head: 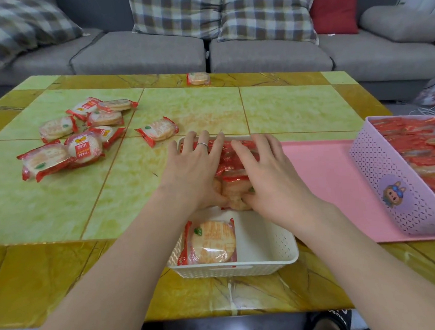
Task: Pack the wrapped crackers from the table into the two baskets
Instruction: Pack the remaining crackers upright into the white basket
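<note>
A white basket (274, 260) stands at the table's near middle, with a row of red-wrapped crackers (232, 164) standing on edge in its far half. My left hand (195, 171) and my right hand (267, 172) lie flat on that row, fingers spread, thumbs against the nearest pack. One cracker pack (211, 242) leans alone in the basket's near left part. A pink basket (388, 181) at the right is full of crackers. Several loose packs (76, 137) lie on the table at the left, one pack (158, 131) apart from them, another pack (198, 78) at the far edge.
The pink basket sits on a pink mat (322, 174). The table (284, 105) has a green and yellow tiled top. A grey sofa (142, 52) with checked cushions runs behind it. My feet in black sandals show under the near edge.
</note>
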